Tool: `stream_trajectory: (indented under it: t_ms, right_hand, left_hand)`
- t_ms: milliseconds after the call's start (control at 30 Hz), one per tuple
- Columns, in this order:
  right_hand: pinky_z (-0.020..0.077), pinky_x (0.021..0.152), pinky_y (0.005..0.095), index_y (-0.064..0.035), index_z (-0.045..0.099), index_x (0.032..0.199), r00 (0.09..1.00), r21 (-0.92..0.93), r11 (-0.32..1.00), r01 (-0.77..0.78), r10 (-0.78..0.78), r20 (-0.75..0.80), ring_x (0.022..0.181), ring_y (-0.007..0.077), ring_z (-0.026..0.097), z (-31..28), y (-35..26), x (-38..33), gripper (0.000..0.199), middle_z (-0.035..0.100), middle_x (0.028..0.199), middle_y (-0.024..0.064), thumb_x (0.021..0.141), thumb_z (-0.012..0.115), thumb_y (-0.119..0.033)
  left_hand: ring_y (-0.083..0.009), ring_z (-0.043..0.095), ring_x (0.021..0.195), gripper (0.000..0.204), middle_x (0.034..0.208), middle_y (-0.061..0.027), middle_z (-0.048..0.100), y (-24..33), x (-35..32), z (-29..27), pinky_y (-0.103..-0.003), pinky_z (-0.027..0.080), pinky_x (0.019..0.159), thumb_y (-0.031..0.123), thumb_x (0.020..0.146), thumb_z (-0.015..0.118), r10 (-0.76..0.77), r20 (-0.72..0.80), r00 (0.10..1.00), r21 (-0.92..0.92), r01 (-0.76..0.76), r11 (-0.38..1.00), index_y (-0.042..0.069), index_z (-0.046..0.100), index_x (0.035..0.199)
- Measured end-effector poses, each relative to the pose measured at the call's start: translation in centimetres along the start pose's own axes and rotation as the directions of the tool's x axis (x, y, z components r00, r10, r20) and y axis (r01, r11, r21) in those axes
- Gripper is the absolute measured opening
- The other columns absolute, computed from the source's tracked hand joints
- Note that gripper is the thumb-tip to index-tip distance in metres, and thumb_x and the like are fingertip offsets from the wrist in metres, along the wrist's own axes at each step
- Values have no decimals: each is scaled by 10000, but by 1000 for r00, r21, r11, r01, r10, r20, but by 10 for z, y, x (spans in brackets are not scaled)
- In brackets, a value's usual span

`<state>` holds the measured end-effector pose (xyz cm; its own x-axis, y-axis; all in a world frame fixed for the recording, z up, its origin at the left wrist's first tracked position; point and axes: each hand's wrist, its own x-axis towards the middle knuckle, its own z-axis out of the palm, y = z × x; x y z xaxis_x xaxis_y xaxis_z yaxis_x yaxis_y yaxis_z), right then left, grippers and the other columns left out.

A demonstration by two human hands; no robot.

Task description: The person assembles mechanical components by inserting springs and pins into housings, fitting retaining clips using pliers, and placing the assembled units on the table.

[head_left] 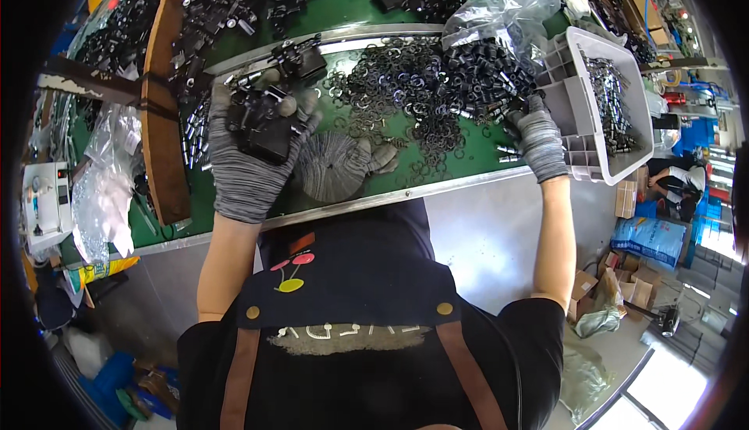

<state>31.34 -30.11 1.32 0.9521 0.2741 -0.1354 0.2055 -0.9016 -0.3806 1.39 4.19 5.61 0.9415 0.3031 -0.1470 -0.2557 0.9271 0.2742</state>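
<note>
Clutching a black moulded part [264,127] over the bench's near-left edge, the gloved left hand [251,151] could fumble it. Reaching into the heap of small black sleeves [480,67] beside the grey bin [624,79], the right hand [537,135], whose grip I cannot tell, may scatter them.

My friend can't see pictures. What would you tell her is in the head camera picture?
A person in grey knit gloves works at a green table: the left hand holds a black plastic part, and the right hand reaches into a heap of small black pieces and rings. A white bin of metal parts stands at the right.
</note>
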Motion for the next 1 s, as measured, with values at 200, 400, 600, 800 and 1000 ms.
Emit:
stream_trajectory:
  t_ms: [200, 400, 600, 800, 1000]
  right_hand:
    - [510, 608, 264, -62, 573, 1076, 884, 623, 628, 466, -365, -292, 802, 159, 660, -12, -47, -39, 165, 664, 955, 99, 956, 637, -154]
    - [501, 628, 230, -36, 607, 1047, 812, 966, 249, -73, -548, 202, 700, 114, 624, -17, -166, -125, 220, 647, 900, 67, 924, 712, -186]
    - [534, 640, 275, -18, 614, 1072, 630, 705, 583, 404, -736, 247, 701, 136, 626, -2, -207, -133, 246, 648, 863, 63, 886, 730, -130]
    - [571, 701, 338, -25, 660, 1053, 377, 185, 402, 896, -913, 158, 766, 239, 677, -7, -229, -140, 189, 673, 1034, 126, 875, 705, -71]
    - [569, 670, 375, -86, 483, 1402, 286, 505, 202, 839, -954, -94, 824, 260, 673, 18, -235, -143, 655, 612, 1134, 150, 822, 773, -185]
  left_hand:
    - [-323, 671, 919, 622, 966, -177, 675, -15, -1, -22, -500, 544, 909, 612, 967, 479, -74, -92, 993, 114, 84, 990, 25, 623, 1117]
    - [-247, 672, 845, 651, 949, -149, 668, -45, 0, -12, -372, 577, 789, 647, 954, 481, -5, -47, 999, 399, 24, 917, 28, 624, 1096]
    - [-160, 660, 893, 593, 1023, -117, 680, -47, -22, -16, -301, 559, 788, 594, 976, 506, 16, -33, 999, 685, 11, 728, 30, 616, 1122]
    - [-178, 647, 951, 649, 1089, -97, 656, -65, -21, -48, -316, 551, 825, 633, 941, 535, 72, 159, 985, 767, -170, 619, 28, 595, 1166]
    - [-198, 614, 993, 623, 1067, -69, 617, -62, -24, -52, -349, 526, 893, 605, 914, 604, -42, 200, 979, 468, -58, 882, 26, 587, 1142]
